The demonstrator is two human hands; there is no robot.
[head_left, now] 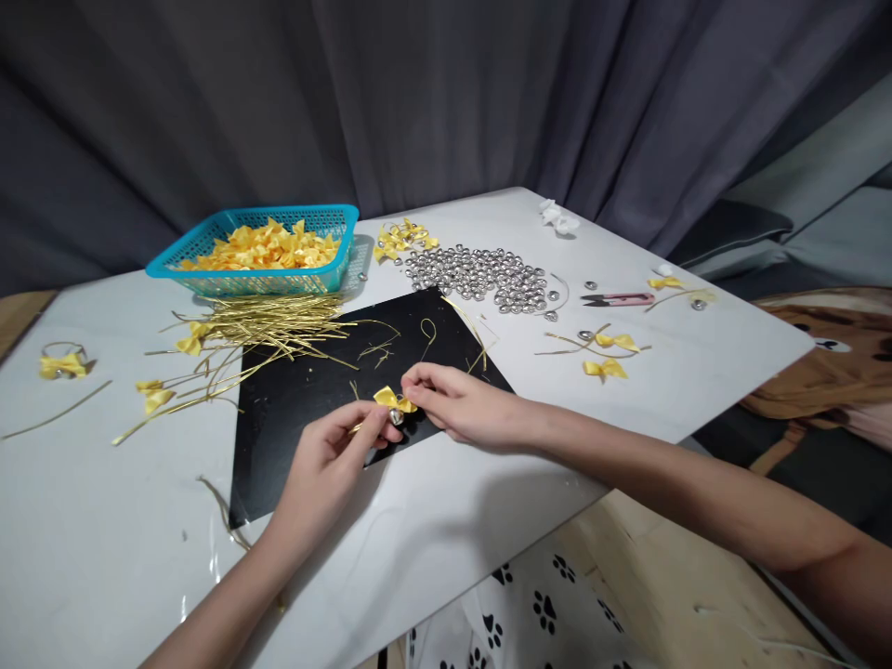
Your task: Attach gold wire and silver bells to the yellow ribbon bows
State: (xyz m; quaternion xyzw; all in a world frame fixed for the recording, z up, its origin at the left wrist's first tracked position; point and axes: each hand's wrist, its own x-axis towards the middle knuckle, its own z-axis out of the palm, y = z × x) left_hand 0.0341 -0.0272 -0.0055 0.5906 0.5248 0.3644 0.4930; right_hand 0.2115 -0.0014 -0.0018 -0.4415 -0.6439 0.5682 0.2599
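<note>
Over the black sheet (279, 437), a yellow ribbon bow (386, 398) is between my two hands, with a small silver jingle bell (396, 416) just below it. My left hand (334, 451) is closed, thumb and fingers pinching at the bell. A bit of gold cord shows between its fingers. My right hand (460, 404) pinches the right side of the bow; its fingertips partly cover that side. How the cord passes through the bow and bell is too small to tell. Short gold cord scraps (376, 350) lie on the sheet beyond my hands.
Yellow bows (268, 246) fill a blue basket (251, 272) at the back left. In front of it lies a heap of gold cords (271, 325). Many silver bells (478, 274) spread behind the sheet. Pink-handled thread snips (620, 299) and loose bows (605, 369) are on the right.
</note>
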